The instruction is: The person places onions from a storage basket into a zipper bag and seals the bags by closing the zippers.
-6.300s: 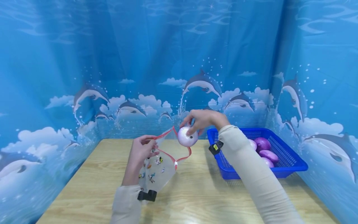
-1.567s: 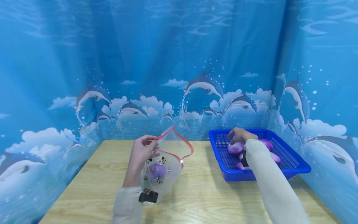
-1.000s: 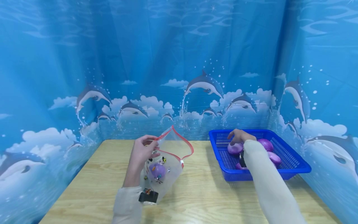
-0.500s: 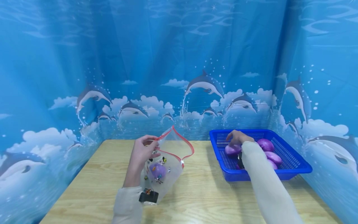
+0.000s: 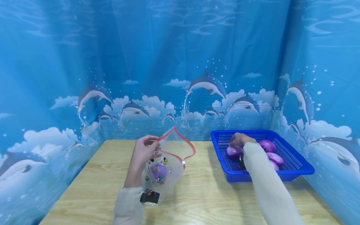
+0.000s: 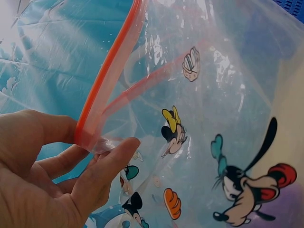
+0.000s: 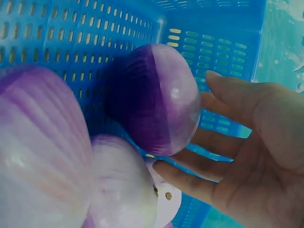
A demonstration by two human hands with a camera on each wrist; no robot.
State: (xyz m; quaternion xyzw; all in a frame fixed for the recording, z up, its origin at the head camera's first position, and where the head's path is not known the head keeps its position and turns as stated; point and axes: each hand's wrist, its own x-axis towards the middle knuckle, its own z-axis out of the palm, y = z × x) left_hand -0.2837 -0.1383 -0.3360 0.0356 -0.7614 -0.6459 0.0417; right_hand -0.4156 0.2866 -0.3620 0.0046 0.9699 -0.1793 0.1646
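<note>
My left hand pinches the red-edged mouth of a clear zip bag printed with cartoon figures. The bag's mouth gapes wide, and one purple onion shows through its side. Over on the right, my right hand reaches into a blue basket. Its fingers are spread, fairly straight, around the side of a purple onion; the thumb tip stands slightly off it. Whether the other fingertips touch that onion is hard to tell.
More onions lie in the basket, close beside my right hand. Both bag and basket are on a wooden table. A blue dolphin-print curtain hangs behind and on both sides.
Earlier my right hand held an onion at the bag's mouth; now an onion is inside the bag. That hand moved to the basket, where the onion beside it shifted slightly left. My left hand stayed.
</note>
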